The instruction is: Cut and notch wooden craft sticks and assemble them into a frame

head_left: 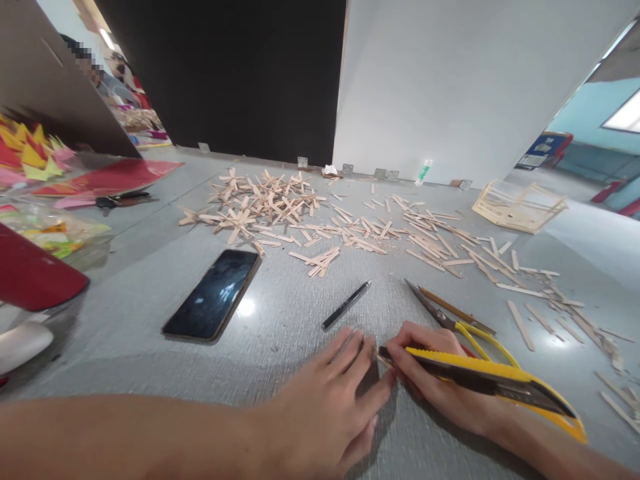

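Note:
My right hand (pixel 435 367) is closed around a yellow and black utility knife (pixel 480 373), its front end low over the table by my left fingertips. My left hand (pixel 335 393) is bent down onto the table, fingers and thumb drawn together; whatever they pinch is mostly hidden, with just a small pale sliver showing by the knife tip. A black pen (pixel 347 305) lies just beyond the left fingers. Scissors with yellow handles (pixel 450 323) and a brown pencil-like stick (pixel 460 311) rest behind my right hand.
A phone (pixel 213 295) lies to the left. Farther back are a heap of star-shaped stick pieces (pixel 267 200), scattered wooden sticks (pixel 430 243) and a small stick frame (pixel 520 207). Upright black (pixel 225 73) and white (pixel 440 87) panels border the table; a red object (pixel 35 273) stands left.

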The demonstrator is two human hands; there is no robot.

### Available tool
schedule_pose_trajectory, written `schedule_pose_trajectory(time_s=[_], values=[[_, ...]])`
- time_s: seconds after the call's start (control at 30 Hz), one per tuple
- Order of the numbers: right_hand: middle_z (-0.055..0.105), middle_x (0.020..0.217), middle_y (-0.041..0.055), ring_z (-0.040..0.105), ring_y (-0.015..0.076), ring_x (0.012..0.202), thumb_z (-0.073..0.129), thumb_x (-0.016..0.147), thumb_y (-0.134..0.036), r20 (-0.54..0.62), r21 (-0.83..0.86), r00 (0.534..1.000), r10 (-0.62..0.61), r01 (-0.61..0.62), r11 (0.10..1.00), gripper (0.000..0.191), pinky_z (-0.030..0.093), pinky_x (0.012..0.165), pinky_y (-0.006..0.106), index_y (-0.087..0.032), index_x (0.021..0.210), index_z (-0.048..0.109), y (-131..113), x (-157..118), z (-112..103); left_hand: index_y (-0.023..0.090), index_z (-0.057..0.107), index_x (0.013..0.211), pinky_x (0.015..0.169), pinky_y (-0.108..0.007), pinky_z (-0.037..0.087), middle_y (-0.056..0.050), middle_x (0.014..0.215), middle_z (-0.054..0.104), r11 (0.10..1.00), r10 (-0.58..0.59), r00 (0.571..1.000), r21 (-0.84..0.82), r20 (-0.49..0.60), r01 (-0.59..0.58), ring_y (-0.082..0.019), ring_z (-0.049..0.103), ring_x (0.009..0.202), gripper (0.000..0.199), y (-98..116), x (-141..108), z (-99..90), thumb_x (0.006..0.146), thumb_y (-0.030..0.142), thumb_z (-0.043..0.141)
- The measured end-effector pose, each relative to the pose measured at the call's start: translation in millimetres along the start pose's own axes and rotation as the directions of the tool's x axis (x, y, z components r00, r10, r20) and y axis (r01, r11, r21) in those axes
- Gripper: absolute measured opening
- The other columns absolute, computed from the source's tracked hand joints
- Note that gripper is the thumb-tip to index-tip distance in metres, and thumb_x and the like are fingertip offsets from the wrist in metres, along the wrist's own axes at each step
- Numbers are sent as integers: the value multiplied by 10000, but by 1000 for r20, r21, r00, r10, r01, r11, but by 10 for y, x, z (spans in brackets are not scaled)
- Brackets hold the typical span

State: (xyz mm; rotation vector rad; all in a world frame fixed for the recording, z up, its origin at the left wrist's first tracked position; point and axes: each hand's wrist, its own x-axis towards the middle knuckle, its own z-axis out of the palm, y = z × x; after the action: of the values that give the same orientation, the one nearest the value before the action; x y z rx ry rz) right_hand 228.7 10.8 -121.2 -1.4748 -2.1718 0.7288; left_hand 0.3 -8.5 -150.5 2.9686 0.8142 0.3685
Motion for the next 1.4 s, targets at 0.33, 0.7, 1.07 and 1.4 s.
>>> schedule_pose_trajectory(time_s=[0.33, 0.7, 1.07, 1.4], values=[[603, 689, -60, 580, 132, 661, 513, 1057, -439, -48, -18, 998, -52, 51, 999, 351, 405, 678, 285, -243, 770, 561, 92, -64, 109, 32, 477, 1391, 1195, -542, 263, -354, 1386, 579, 959, 189, 982, 213, 12, -187, -434, 554, 1345, 528, -28, 16, -99, 990, 368, 550], [392, 567, -75, 424, 109, 493, 440, 1072, -440, 14, -79, 990, -140, 140, 987, 434, 334, 531, 269, -233, 693, 389, 91, 1, 90, 54, 467, 1309, 1148, -516, 360, -371, 1387, 567, 953, 128, 990, 269, 61, -140, -444, 545, 1349, 449, 11, 35, -118, 993, 365, 542], [469, 514, -50, 477, 130, 488, 401, 1074, -437, 2, -73, 986, -165, 165, 984, 479, 369, 558, 317, -237, 638, 389, 90, 16, 41, 93, 458, 1332, 1169, -514, 340, -321, 1446, 547, 976, 65, 993, 202, 99, -84, -415, 521, 1381, 388, 7, 11, -112, 1022, 326, 465], [613, 570, -58, 536, 101, 517, 456, 1074, -474, 110, 91, 994, 18, -28, 995, 452, 395, 504, 251, -227, 699, 509, 33, 31, -40, 43, 459, 1319, 1194, -510, 283, -369, 1352, 594, 959, 139, 987, 238, 85, -155, -428, 542, 1361, 448, -22, 42, -109, 996, 346, 522]])
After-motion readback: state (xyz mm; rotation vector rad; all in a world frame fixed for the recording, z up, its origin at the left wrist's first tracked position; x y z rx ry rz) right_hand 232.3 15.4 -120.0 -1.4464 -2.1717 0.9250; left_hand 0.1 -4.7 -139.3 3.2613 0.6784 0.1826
